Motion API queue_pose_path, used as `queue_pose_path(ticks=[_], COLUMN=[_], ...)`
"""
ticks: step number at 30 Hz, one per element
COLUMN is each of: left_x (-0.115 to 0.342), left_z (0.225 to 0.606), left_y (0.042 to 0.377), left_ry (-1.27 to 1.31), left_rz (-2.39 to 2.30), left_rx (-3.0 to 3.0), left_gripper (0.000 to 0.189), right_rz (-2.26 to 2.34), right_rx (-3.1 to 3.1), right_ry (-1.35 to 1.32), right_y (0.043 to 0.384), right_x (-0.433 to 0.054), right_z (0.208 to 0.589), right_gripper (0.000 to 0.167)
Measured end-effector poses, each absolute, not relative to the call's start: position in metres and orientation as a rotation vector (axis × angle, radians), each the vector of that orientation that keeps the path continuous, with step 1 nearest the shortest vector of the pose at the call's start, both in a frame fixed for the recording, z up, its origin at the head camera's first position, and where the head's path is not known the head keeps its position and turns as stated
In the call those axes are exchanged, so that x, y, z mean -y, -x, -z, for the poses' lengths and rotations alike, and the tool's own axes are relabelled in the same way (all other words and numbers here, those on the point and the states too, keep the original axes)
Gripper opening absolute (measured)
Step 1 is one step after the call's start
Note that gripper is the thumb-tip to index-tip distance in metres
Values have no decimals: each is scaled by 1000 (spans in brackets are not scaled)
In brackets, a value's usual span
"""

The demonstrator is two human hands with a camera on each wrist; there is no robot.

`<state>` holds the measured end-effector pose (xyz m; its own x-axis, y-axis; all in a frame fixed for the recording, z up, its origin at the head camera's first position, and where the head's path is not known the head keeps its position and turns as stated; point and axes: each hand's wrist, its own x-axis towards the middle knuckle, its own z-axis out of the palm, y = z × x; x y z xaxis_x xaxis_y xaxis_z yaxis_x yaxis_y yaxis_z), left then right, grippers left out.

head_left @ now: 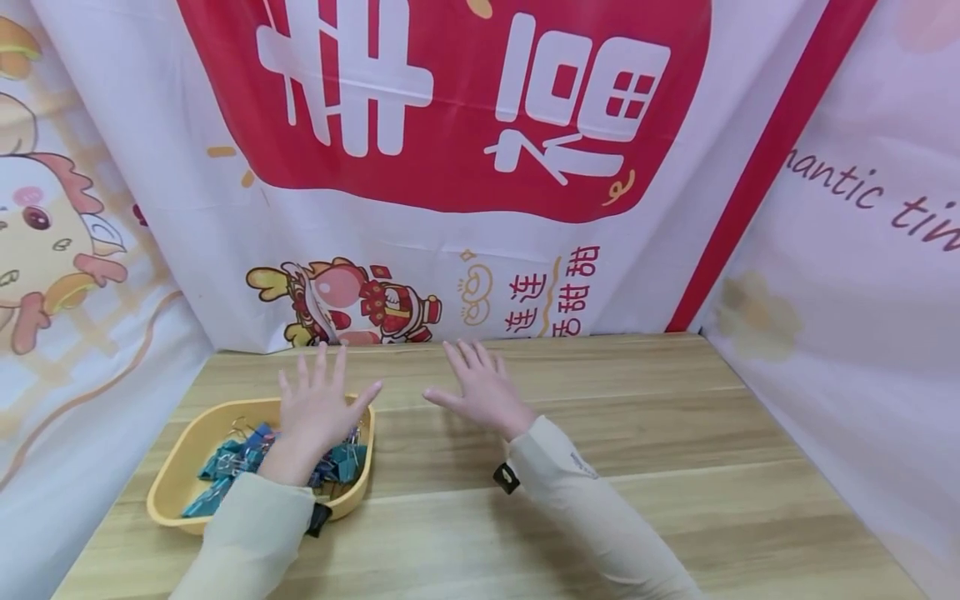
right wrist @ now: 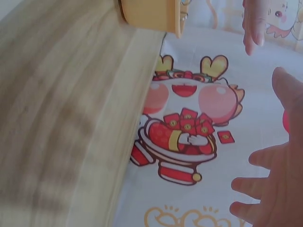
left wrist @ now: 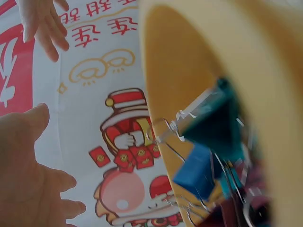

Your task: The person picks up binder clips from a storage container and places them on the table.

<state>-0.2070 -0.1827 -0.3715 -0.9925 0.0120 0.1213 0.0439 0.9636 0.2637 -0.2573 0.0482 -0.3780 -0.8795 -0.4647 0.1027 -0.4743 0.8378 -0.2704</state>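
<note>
My left hand (head_left: 317,410) hovers above a yellow plastic basin (head_left: 176,471), its fingers spread and straight, holding nothing. Inside the basin lies a heap of binder clips (head_left: 347,461), mostly teal and blue, with silver wire handles. The left wrist view shows a teal binder clip (left wrist: 220,125) and a blue binder clip (left wrist: 194,172) near the basin's wall. To the right of the basin, my right hand (head_left: 483,390) is held over the wooden table with its fingers extended and nothing in them. Part of the heap is hidden under the left hand and forearm.
The wooden table (head_left: 600,500) reaches back to a white and red printed cloth (head_left: 450,183) hanging behind it. Further printed cloths hang at the left (head_left: 82,333) and right. Each sleeve has a small black item at the wrist.
</note>
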Motion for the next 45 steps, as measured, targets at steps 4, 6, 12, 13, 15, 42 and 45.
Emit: queue_pose_path(ticks=[4, 6, 12, 13, 15, 42, 45], left_x=[197, 205, 226, 229, 235, 315, 318], left_z=[375, 377, 380, 381, 384, 434, 435], left_y=[197, 192, 176, 174, 170, 142, 141], left_ry=[26, 13, 2, -2, -1, -132, -155], left_rz=[427, 439, 464, 468, 466, 496, 509], left_rx=[2999, 3006, 3008, 3010, 3014, 3034, 3046], left_gripper=[93, 92, 90, 90, 89, 85, 87], right_rz=[-469, -492, -498, -486, -473, -574, -613], right_rx=[2978, 2982, 2998, 2996, 2989, 3006, 3015], right_ry=[-827, -863, -958, -979, -1023, -1164, -1166], right_y=[252, 249, 242, 240, 237, 206, 207], right_x=[-38, -33, -19, -16, -10, 29, 29], right_z=[382, 385, 396, 400, 406, 443, 443], right_gripper=[88, 88, 89, 89, 89, 89, 89])
